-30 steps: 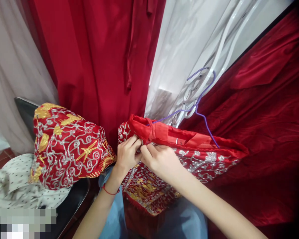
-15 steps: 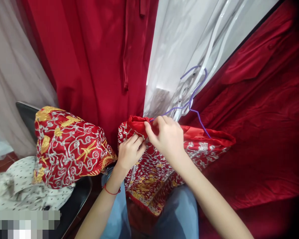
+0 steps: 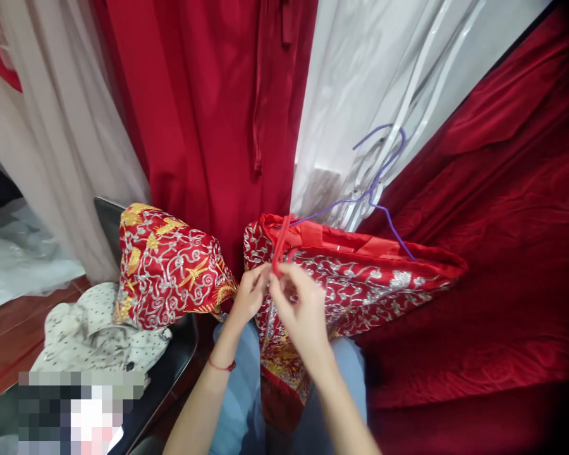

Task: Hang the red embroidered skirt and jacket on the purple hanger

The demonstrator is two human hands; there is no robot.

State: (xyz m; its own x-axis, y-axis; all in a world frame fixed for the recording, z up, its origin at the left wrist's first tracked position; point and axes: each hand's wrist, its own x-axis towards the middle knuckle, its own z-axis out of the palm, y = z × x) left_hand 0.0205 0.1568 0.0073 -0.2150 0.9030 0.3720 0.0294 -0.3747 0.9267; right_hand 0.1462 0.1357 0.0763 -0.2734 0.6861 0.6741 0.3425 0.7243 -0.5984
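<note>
A red embroidered garment point(image 3: 360, 281) with silver and gold patterns hangs on a purple wire hanger point(image 3: 386, 208), its upper edge showing a plain red lining. A narrow red strap point(image 3: 279, 243) loops over the left arm of that hanger and down the garment's front. My right hand point(image 3: 301, 309) pinches the strap's lower end between thumb and fingers. Close beside it, my left hand point(image 3: 251, 294) is closed at the same spot, its fingertips meeting the strap's end. Exactly what lies between the left fingertips is hard to see.
At left, another red embroidered piece point(image 3: 171, 268) lies on a black chair point(image 3: 189, 344) with a white dotted cloth point(image 3: 109, 341). Red drapes point(image 3: 208, 114) hang behind, beside a white metal frame point(image 3: 403, 120). More dark red fabric point(image 3: 493, 265) fills the right.
My hands have come down from the garment's upper left edge, drawing the red strap over the hanger's arm and down the front. The view has shifted left.
</note>
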